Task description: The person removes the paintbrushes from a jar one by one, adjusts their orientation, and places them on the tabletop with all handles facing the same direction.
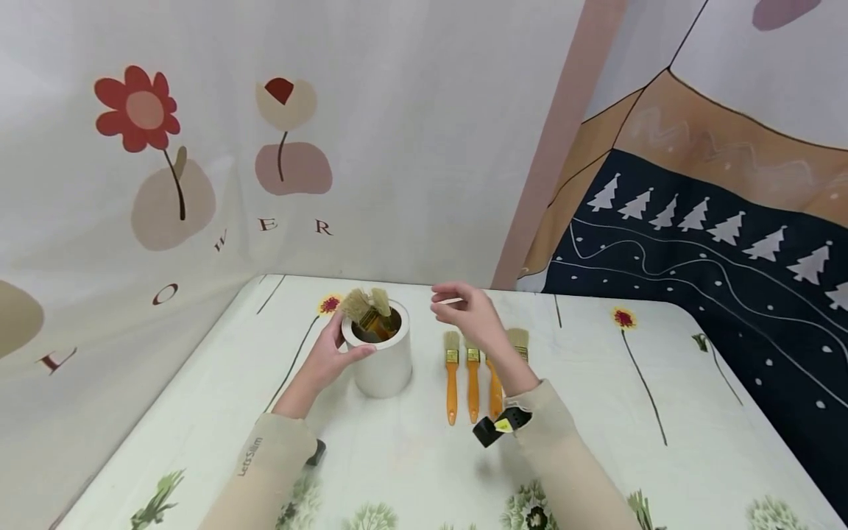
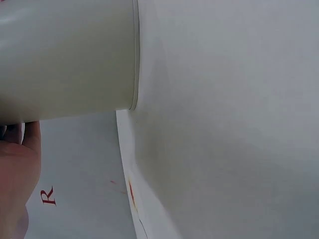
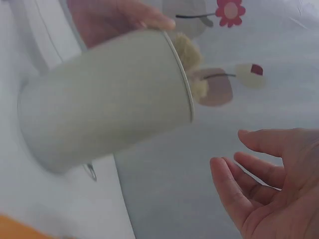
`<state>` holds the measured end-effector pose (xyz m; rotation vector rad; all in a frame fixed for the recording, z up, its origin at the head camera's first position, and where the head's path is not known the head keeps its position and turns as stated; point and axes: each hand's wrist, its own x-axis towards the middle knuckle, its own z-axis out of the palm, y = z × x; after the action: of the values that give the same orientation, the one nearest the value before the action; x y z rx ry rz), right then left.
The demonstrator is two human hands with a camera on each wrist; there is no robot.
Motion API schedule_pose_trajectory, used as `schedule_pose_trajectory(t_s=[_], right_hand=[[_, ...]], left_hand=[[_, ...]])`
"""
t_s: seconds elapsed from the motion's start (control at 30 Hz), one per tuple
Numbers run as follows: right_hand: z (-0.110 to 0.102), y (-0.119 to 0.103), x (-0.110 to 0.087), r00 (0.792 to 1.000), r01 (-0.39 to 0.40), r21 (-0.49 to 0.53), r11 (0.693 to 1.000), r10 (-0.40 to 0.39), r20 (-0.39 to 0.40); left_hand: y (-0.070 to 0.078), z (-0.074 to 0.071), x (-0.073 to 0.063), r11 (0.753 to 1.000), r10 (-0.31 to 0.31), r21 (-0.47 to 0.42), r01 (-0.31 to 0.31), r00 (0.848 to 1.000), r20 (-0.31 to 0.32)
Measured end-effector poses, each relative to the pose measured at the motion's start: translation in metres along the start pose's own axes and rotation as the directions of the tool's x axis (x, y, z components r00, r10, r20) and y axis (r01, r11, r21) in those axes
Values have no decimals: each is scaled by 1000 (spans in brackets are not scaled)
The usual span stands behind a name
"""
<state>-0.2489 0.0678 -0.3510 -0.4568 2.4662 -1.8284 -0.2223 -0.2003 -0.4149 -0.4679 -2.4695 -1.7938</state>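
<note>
A white cylindrical container (image 1: 386,372) stands on the table, with paintbrushes (image 1: 358,305) in it, bristles up and leaning on its rim. My left hand (image 1: 324,361) grips its near-left side, thumb along the front by the rim. In the right wrist view the container (image 3: 107,99) is seen from the side, its bristles (image 3: 187,52) showing past the rim. To its right, my right hand (image 1: 469,313) hovers with fingers loosely bent and holds nothing. Several paintbrushes with orange handles (image 1: 452,386) lie side by side below that hand, partly hidden by the wrist.
Printed flowers mark the white tablecloth (image 1: 411,464). Behind the table hangs a pale curtain (image 1: 411,147) with flower pictures, and a dark cloth with white trees (image 1: 662,258) is at the right. Each wrist bears a small black device (image 1: 501,425).
</note>
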Motion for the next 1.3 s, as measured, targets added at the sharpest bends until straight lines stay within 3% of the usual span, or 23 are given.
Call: schedule_pose_trajectory(t_s=[0.27,0.4,0.5,0.57,0.7,0.83,1.3], right_hand=[[37,-11,7,998,68,23,997,-68,-7],[53,-15,9,996,87,-37,996,-87,-16],[65,-18,9,995,95,-143,985,-98,-16],[71,-19,10,992,114,-246,963,-122,-16],[78,-22,11,981,151,-432,889,-187,-42],[80,-20,13,973,151,-513,845,-218,-73],[80,-17,14,962,159,-496,854,-247,-118]], left_hand=[[-2,1,0,1000,-1,12,1,1000,-6],[-2,1,-3,1000,-3,26,4,1000,-9],[-3,2,-5,999,-12,39,12,1000,-2],[-4,2,-6,999,-12,48,13,1000,-1],[-3,1,-5,999,-3,51,4,1000,-7],[-4,2,-2,999,-2,48,2,1000,-2],[-3,1,-1,997,9,73,-8,1000,-11]])
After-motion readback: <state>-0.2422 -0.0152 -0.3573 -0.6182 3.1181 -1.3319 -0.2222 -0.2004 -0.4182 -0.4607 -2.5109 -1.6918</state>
